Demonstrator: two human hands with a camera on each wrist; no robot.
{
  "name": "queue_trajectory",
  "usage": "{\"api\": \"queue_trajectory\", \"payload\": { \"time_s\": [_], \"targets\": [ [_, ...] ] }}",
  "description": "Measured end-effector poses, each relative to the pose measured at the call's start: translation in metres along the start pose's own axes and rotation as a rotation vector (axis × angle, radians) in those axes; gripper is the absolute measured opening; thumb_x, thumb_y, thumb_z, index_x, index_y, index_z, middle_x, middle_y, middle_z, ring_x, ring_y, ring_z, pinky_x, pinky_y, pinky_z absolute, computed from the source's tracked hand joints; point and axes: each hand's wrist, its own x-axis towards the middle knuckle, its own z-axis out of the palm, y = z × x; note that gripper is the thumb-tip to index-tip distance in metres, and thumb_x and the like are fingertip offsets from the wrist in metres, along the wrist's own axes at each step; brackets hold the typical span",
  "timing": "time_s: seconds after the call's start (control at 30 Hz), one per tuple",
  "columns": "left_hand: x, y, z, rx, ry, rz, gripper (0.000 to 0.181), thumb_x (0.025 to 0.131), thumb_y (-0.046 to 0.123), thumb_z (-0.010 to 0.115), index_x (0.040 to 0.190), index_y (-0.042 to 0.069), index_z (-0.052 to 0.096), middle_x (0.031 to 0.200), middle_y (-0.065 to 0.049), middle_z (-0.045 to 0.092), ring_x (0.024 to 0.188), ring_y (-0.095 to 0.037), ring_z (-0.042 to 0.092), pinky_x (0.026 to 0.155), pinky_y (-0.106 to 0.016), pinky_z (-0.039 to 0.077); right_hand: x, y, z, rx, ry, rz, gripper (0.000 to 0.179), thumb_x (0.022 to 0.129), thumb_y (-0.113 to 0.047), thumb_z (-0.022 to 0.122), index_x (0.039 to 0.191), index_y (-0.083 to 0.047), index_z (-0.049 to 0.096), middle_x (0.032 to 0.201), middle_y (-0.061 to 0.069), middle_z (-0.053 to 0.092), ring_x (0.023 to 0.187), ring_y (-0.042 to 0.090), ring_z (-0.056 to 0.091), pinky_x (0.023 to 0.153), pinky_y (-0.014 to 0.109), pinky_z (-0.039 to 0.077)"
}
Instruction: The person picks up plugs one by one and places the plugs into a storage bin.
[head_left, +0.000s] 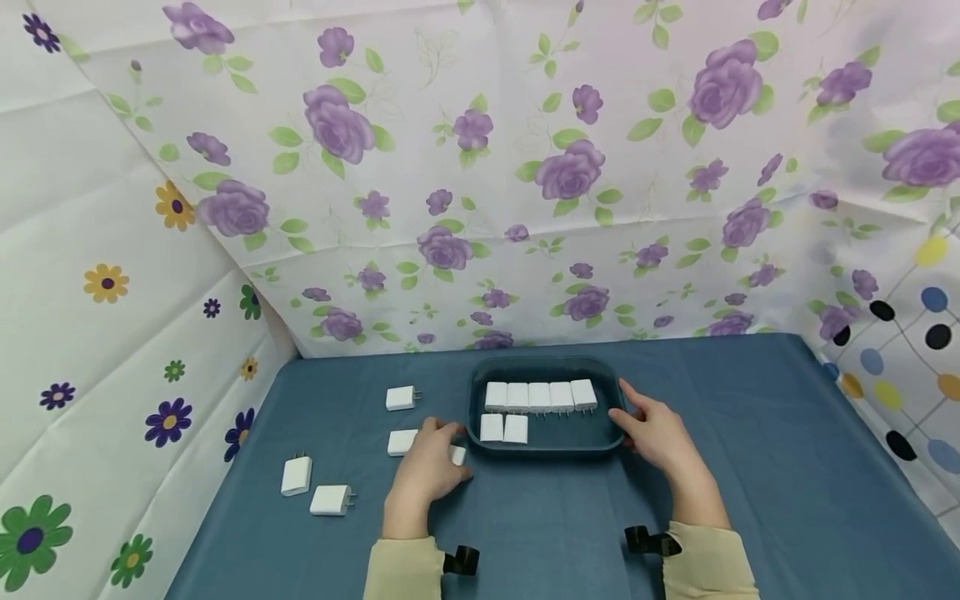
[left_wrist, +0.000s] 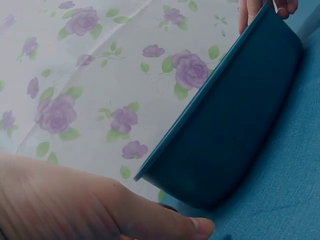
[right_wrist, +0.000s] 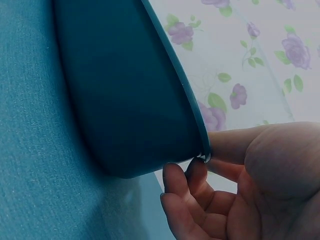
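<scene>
In the head view, the right hand [head_left: 656, 433] pinches the right end of a dark teal tray [head_left: 551, 451]. The right wrist view shows its thumb and fingers at the tray's rim [right_wrist: 192, 102]. Inside stand white plug-in chargers [head_left: 538, 395], several in a back row and two in front at the left. Just left of the tray, the left hand [head_left: 427, 467] reaches down over one white charger [head_left: 457, 455], its thumb and forefinger spread on either side. In the left wrist view the thumb [left_wrist: 170, 225] is extended below the tray's side, and that charger is hidden.
Another charger [head_left: 401, 442] is partly covered by the left hand, with one more charger [head_left: 401, 398] behind it. Farther left lie two chargers [head_left: 296, 476] [head_left: 331, 500], prongs showing. Blue cloth [head_left: 555, 533] covers the table, and flowered sheets [head_left: 450, 167] hang behind and beside it.
</scene>
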Motion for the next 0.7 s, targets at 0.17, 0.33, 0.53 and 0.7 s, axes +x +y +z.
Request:
{"api": "queue_trajectory", "payload": {
  "time_s": [0.17, 0.33, 0.53, 0.7],
  "targets": [
    [-0.001, 0.000, 0.001, -0.001, -0.001, -0.041, 0.054, 0.081, 0.012, 0.093, 0.131, 0.005, 0.073, 0.127, -0.023, 0.058, 0.109, -0.039, 0.062, 0.092, -0.059, 0.055, -0.001, 0.000, -0.001, 0.004, -0.007, 0.002, 0.069, 0.111, -0.028, 0.060, 0.171, -0.014, 0.029, 0.085, 0.009, 0.060, 0.075, 0.026, 0.066, 0.067, 0.038, 0.054],
    [0.001, 0.001, -0.002, -0.008, -0.010, -0.070, 0.051, 0.082, 0.010, 0.090, 0.129, 0.002, 0.073, 0.126, -0.026, 0.062, 0.105, -0.039, 0.063, 0.091, -0.059, 0.055, -0.001, -0.003, -0.002, 0.005, -0.005, 0.004, 0.069, 0.112, -0.030, 0.060, 0.171, -0.014, 0.028, 0.085, 0.009, 0.059, 0.076, 0.026, 0.066, 0.067, 0.038, 0.054],
    [-0.002, 0.000, -0.006, -0.005, -0.041, -0.032, 0.040, 0.083, 0.005, 0.086, 0.121, -0.001, 0.075, 0.114, -0.021, 0.067, 0.096, -0.032, 0.062, 0.085, -0.054, 0.055, -0.003, -0.004, -0.001, -0.008, -0.010, 0.002, 0.069, 0.112, -0.030, 0.059, 0.171, -0.013, 0.027, 0.084, 0.009, 0.059, 0.073, 0.026, 0.064, 0.065, 0.039, 0.052],
    [-0.003, -0.004, -0.009, -0.011, -0.032, 0.014, 0.033, 0.083, 0.001, 0.084, 0.115, -0.001, 0.077, 0.104, -0.015, 0.068, 0.088, -0.027, 0.059, 0.079, -0.049, 0.054, -0.003, -0.003, 0.001, 0.001, -0.004, -0.001, 0.069, 0.112, -0.031, 0.059, 0.171, -0.014, 0.027, 0.084, 0.009, 0.058, 0.073, 0.027, 0.064, 0.064, 0.038, 0.051]
  ]
}}
